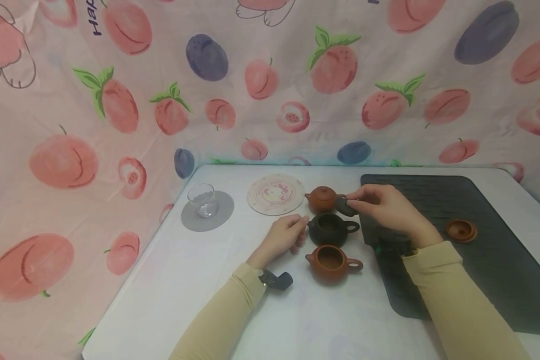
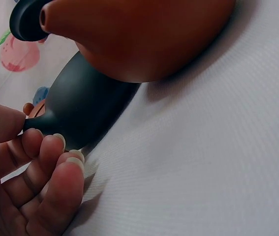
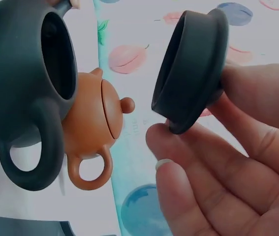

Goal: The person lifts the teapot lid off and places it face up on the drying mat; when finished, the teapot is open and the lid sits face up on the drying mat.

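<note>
A black teapot (image 1: 317, 234), without its lid, stands between two reddish-brown clay teapots. My left hand (image 1: 281, 235) pinches its spout (image 2: 37, 122) between thumb and fingertips. To the upper right of that pot, my right hand (image 1: 393, 210) grips a black teapot lid (image 3: 194, 69) by its knob side, tilted and clear of the opening. The back clay teapot (image 1: 322, 201) has its lid on. Nearest me, the front clay teapot (image 1: 329, 276) is uncovered, its handle pointing right.
A dark tray (image 1: 414, 280) covers the right side, with a reddish-brown lid (image 1: 461, 230) lying on it. To the left, a clear glass cup (image 1: 203, 201) sits on a grey round mat (image 1: 189, 220). A round patterned mat (image 1: 275, 195) lies behind my left hand.
</note>
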The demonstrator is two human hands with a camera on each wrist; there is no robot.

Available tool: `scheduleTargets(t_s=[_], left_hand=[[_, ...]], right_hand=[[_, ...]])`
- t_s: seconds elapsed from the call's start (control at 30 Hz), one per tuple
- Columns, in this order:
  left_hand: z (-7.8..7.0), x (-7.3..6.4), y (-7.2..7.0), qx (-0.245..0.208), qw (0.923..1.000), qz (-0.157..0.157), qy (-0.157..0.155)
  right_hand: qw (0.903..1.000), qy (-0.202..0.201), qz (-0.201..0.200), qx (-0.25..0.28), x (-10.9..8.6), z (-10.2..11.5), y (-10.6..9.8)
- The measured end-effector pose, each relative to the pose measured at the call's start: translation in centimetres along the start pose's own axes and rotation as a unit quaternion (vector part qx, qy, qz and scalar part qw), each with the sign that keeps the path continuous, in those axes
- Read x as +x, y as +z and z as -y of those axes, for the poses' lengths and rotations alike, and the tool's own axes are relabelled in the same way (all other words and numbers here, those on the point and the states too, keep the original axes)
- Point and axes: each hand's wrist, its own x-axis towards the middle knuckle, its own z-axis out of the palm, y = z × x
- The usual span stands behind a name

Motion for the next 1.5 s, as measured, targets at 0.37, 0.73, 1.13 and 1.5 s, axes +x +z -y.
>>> scheduleTargets(t_s=[0.37,0.73,1.13,1.5], left_hand=[[0.0,0.0,0.0,0.002,1.0,0.0,0.001],[0.0,0.0,0.0,0.001,1.0,-0.001,0.005],[-0.2,-0.1,0.0,0.011,0.9999,-0.003,0.01],[-0.3,-0.2,0.1,0.01,0.9999,-0.003,0.01]], right_hand=[[0.9957,0.032,0.043,0.076,0.1,-0.9,-0.4],[0.9714,0.016,0.12,0.204,0.1,-2.6,-0.4],[0.9398,-0.015,0.144,0.309,0.3,-3.2,-1.0],[0.9352,0.015,0.151,0.32,0.3,-4.0,-0.7]])
